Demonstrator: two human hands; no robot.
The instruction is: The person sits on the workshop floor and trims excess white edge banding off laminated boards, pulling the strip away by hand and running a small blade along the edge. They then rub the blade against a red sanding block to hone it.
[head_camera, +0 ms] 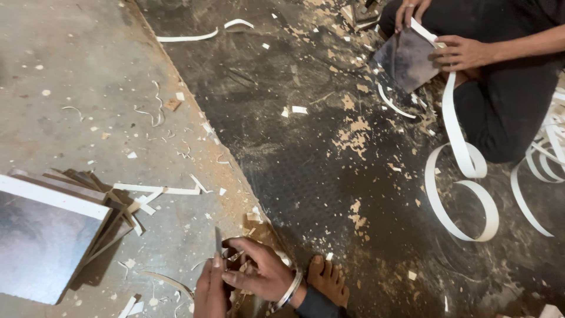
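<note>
Head view: low in the frame, the left hand (210,291) pinches a thin blade (218,241) upright, and the right hand (259,272) seems to close on a small piece against it. A stack of panels (44,235) lies nearby on the floor (88,70); a co-worker's hands (462,53) hold a panel (406,59) trailing white edge tape (462,147).

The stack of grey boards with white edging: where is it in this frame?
In the head view the stack of boards lies at the lower left on the concrete floor, left of the person's hands.
</note>
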